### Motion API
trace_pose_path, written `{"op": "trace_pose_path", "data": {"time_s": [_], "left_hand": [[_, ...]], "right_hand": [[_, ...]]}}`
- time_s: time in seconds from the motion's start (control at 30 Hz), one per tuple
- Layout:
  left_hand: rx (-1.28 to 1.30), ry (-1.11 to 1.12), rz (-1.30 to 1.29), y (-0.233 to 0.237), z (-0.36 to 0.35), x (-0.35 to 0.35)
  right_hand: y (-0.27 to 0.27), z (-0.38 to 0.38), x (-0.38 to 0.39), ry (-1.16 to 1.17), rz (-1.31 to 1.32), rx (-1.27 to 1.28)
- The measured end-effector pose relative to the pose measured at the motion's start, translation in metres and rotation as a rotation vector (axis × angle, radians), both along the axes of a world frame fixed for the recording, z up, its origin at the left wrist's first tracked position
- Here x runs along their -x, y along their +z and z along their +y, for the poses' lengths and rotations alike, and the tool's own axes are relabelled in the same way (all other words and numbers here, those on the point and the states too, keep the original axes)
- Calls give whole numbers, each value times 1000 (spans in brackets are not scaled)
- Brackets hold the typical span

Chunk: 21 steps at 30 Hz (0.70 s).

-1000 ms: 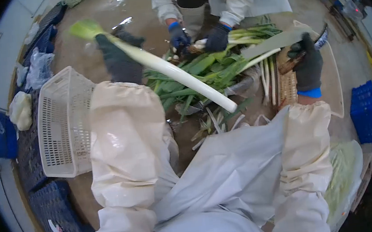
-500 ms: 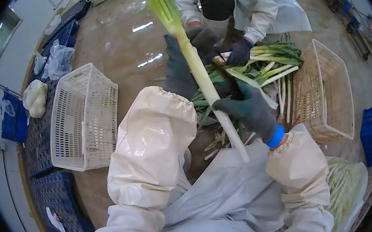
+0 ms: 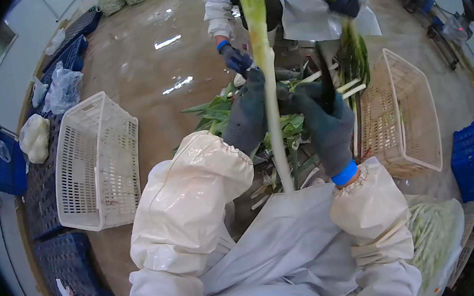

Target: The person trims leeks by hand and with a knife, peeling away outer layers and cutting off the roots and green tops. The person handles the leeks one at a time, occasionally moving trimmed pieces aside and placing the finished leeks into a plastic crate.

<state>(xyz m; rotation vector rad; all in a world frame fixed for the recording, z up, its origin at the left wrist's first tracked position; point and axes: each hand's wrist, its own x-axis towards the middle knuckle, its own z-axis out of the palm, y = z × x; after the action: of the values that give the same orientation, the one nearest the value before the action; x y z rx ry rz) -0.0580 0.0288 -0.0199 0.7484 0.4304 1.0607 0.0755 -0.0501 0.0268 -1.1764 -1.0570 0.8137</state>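
Note:
A long leek (image 3: 273, 109) stands nearly upright in front of me, green end up, its white lower end by my apron. My gloved left hand (image 3: 246, 114) is wrapped round its middle. Close on the leek's right side is my gloved right hand (image 3: 327, 129), with a blue band at the wrist. A dark, blade-like tool (image 3: 326, 82) points up from it; the fingertips are partly hidden near the leek. Loose leeks and green leaves (image 3: 216, 115) lie on the floor beyond and below my hands.
A white crate (image 3: 97, 164) stands at the left, another (image 3: 400, 117) at the right. Across from me a co-worker (image 3: 290, 1) in white has both gloved hands up by the leeks. Dark blue pallets (image 3: 73, 272) line the left; bagged greens (image 3: 433, 231) sit lower right.
The leek has swung from a slant to nearly upright and shifted up. My right hand has moved up, its dark tool now pointing upward. The co-worker's hands have parted, one raised to the right.

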Motion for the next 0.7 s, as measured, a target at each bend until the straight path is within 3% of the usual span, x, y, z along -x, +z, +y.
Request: {"op": "trace_pose_path", "data": {"time_s": [0.03, 0.13, 0.17, 0.3, 0.5, 0.7], "left_hand": [[103, 14, 24, 7, -9, -3], [-31, -169, 3, 4, -16, -1], [55, -87, 143, 2, -18, -8], [-111, -66, 359, 9, -41, -23], [79, -196, 232, 11, -38, -30], [229, -472, -125, 21, -37, -22]], "right_hand": [[2, 3, -2, -43, 21, -92], [16, 8, -17, -5, -27, -42], [20, 9, -19, -3, 18, -27], [31, 6, -25, 127, 165, 252], [22, 5, -28, 146, 139, 246], [22, 0, -21, 193, 263, 279]]}}
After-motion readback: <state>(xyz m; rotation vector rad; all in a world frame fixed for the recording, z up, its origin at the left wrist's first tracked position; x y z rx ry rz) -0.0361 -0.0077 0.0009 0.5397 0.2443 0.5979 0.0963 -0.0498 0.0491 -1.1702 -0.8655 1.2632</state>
